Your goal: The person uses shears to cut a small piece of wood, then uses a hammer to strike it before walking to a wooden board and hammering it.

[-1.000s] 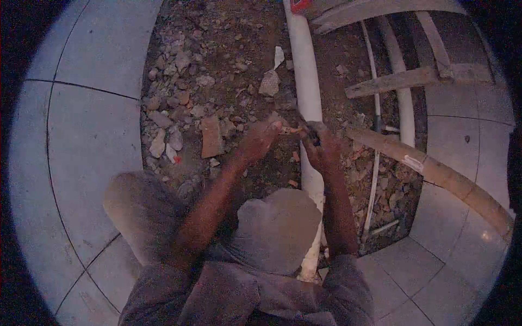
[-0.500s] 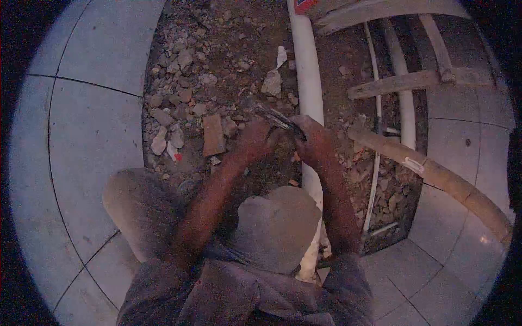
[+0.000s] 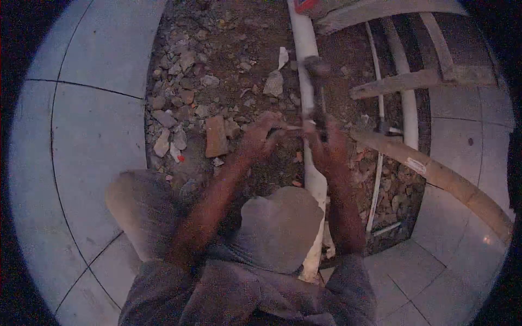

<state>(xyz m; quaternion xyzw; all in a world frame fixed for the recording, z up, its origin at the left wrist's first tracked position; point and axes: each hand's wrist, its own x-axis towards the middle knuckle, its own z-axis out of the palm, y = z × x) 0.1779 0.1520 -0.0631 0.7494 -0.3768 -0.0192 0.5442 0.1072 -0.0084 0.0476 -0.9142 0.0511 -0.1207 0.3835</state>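
My right hand (image 3: 328, 144) is closed around the handle of a dark tool that looks like a hammer (image 3: 317, 66); its blurred head points away from me, over the white pipe. To the left of the pipe, my left hand (image 3: 263, 133) has its fingers pinched on a thin, light piece (image 3: 293, 127) that reaches toward my right hand. Its kind is too small and blurred to tell. The thick white pipe (image 3: 305, 41) runs lengthwise beneath my right hand and past my knee.
Rubble (image 3: 182, 60) and a broken brick (image 3: 216, 136) lie in the dirt trench to the left. A curved bamboo pole (image 3: 454, 182) and a wooden frame (image 3: 397, 82) stand to the right, near thinner pipes (image 3: 409, 117). Tiled floor (image 3: 98, 141) borders the trench.
The dark tool was slanted between both hands; now it points away, in my right hand alone. My hands have moved apart, and the thin light piece shows between them.
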